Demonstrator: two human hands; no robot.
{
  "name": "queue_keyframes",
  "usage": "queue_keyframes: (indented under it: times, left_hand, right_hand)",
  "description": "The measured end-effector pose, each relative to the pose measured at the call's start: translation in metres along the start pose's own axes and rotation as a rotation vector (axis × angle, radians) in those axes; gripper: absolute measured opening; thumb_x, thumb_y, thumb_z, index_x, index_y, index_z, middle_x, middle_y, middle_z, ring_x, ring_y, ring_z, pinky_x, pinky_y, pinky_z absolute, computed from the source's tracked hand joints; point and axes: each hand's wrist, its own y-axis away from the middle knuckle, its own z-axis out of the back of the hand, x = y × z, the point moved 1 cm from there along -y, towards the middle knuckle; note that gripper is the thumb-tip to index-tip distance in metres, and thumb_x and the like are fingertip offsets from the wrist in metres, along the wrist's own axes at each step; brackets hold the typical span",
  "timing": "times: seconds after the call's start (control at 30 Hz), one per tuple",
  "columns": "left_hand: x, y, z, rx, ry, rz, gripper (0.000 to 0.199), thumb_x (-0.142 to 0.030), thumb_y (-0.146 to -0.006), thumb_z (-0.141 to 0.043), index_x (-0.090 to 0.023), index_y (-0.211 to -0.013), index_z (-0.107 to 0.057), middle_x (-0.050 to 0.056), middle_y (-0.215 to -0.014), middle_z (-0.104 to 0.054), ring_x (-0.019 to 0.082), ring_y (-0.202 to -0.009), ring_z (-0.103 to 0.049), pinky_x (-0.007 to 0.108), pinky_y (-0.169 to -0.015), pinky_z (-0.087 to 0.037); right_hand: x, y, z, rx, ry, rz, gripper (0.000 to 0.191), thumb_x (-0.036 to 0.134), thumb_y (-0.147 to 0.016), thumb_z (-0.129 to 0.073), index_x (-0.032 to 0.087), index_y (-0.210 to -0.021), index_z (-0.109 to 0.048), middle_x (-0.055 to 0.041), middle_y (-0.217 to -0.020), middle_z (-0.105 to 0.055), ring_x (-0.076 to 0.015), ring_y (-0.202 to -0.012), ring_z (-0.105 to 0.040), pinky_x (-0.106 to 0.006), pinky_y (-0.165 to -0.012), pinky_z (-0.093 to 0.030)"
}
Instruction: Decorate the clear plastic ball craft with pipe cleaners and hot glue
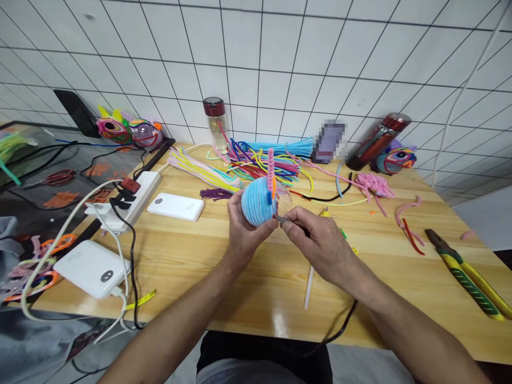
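My left hand (pixel 243 230) grips a light blue ball wound from pipe cleaners (pixel 257 201), held above the wooden table (pixel 208 266). A pink twisted stem and an orange piece stick up from the ball's right side. My right hand (pixel 318 241) pinches a thin grey metal tool (pixel 281 219), its tip touching the ball's lower right. A black cable runs from under my right hand toward the table's front edge.
A heap of coloured pipe cleaners (pixel 260 160) lies behind the ball. Two bottles (pixel 216 124), (pixel 378 140), finished pipe-cleaner figures (pixel 128 130), (pixel 396 158), a power strip (pixel 134 200), two power banks (pixel 176 207), (pixel 92 268), pliers (pixel 466 274) and a white stick (pixel 308 287) surround the work.
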Motion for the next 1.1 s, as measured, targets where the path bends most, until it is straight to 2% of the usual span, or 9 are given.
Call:
queue_keyframes:
  times: [0.57, 0.9, 1.0, 1.1]
  left_hand:
    - [0.004, -0.002, 0.001, -0.007, 0.010, 0.053, 0.097, -0.060, -0.064, -0.105, -0.031, -0.136, -0.048, 0.008, -0.137, -0.065, 0.027, -0.124, -0.071, 0.042, -0.105, -0.062]
    - [0.008, -0.005, 0.006, -0.011, 0.020, 0.092, 0.100, -0.059, -0.063, -0.106, -0.031, -0.139, -0.047, 0.010, -0.145, -0.064, 0.030, -0.133, -0.069, 0.044, -0.111, -0.059]
    - [0.009, -0.007, 0.005, -0.004, 0.036, 0.082, 0.099, -0.060, -0.063, -0.105, -0.030, -0.138, -0.048, 0.010, -0.145, -0.065, 0.031, -0.134, -0.069, 0.044, -0.111, -0.060]
    - [0.008, -0.009, 0.005, 0.009, 0.065, 0.095, 0.095, -0.059, -0.063, -0.105, -0.029, -0.136, -0.051, 0.010, -0.143, -0.067, 0.030, -0.133, -0.069, 0.042, -0.111, -0.060]
  right_hand:
    - [-0.005, -0.005, 0.003, 0.049, -0.029, -0.019, 0.027, 0.041, -0.109, -0.056, 0.025, -0.089, -0.066, 0.0047, -0.064, -0.058, -0.0144, -0.057, -0.050, -0.029, -0.059, -0.033]
    - [-0.002, -0.004, 0.003, 0.050, -0.022, -0.021, 0.026, 0.041, -0.108, -0.056, 0.025, -0.088, -0.064, 0.0053, -0.063, -0.054, -0.0142, -0.055, -0.046, -0.030, -0.057, -0.032]
    - [0.001, 0.000, 0.013, 0.015, -0.044, -0.010, 0.024, 0.043, -0.106, -0.059, 0.025, -0.092, -0.067, 0.0045, -0.066, -0.055, -0.0146, -0.058, -0.047, -0.030, -0.058, -0.033]
    - [-0.013, 0.001, 0.039, -0.147, -0.037, -0.020, 0.028, 0.049, -0.105, -0.061, 0.024, -0.097, -0.070, 0.0018, -0.074, -0.060, -0.0167, -0.066, -0.051, -0.031, -0.063, -0.037]
